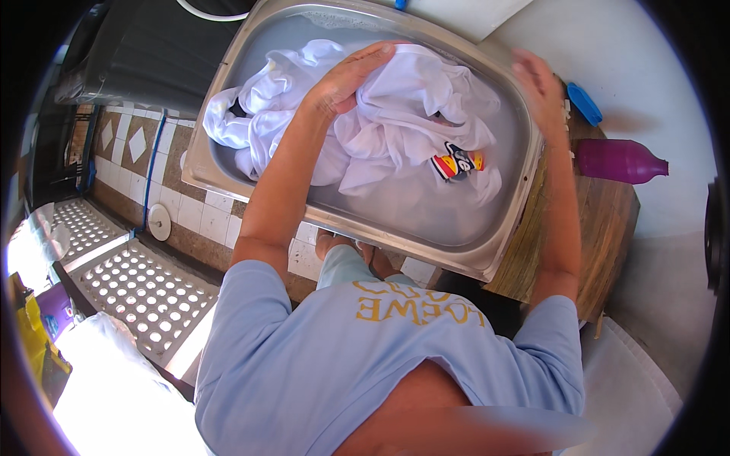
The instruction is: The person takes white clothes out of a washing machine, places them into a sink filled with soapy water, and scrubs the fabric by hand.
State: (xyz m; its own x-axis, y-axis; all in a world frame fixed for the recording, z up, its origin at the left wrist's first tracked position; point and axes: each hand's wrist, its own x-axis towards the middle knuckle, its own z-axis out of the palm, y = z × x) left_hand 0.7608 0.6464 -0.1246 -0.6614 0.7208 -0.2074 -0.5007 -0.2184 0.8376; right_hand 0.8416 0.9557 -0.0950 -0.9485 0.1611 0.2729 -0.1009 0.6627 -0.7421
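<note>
A metal basin [506, 251] of cloudy, slightly sudsy water holds heaped, wet white cloth [418, 91]. Part of the cloth bears a red, yellow and black print [458, 162] near the basin's right side. My left hand [357, 76] reaches over the middle of the heap, its fingers and thumb around a raised fold; some of its grip is hidden by the fabric. Above the basin's right rim, my right hand [538, 85] is lifted off the cloth. Its fingers are apart, a little blurred, with nothing in them.
A wooden table [589, 228] stands at the right, with a purple bottle [620, 161] and a blue brush-like item [584, 103] by the wall. At the left are a dark container [152, 57], a blue hose [157, 163], a white round cover [159, 222] and perforated panels [148, 292].
</note>
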